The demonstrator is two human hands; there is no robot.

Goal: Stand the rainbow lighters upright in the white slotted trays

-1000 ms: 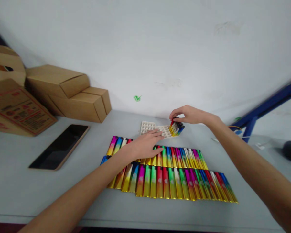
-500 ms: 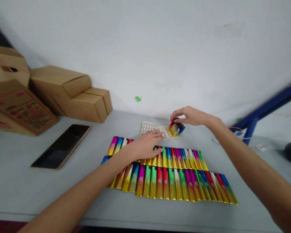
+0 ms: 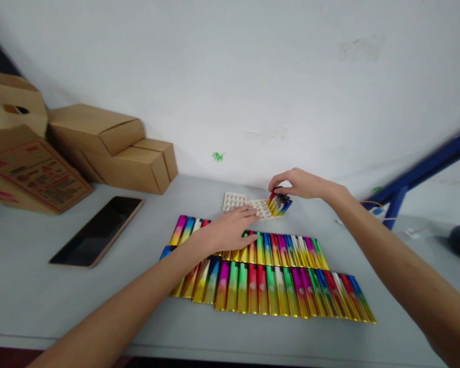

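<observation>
Here the right hand (image 3: 302,184) pinches with its fingers the tops of a bunch of lighters (image 3: 279,205) that stand in the white tray (image 3: 233,201), far on the surface (image 3: 42,296). The left hand (image 3: 226,231) lies flat and grasps nothing. Its fingertips reach the tray's edge, probably to steady it, above 2 rows of lighters (image 3: 291,286).

Looks like a small packing workshop or factory bench, not anyone's home. Dozens of identical rainbow lighters (image 3: 276,291) sit in neat rows on a plain grey worktable (image 3: 42,301) near a white grid tray (image 3: 233,200), with brown shipping cartons (image 3: 111,148) stacked at the side. The bare scuffed wall (image 3: 230,76) and blue steel frame (image 3: 425,168) fit that too.
</observation>
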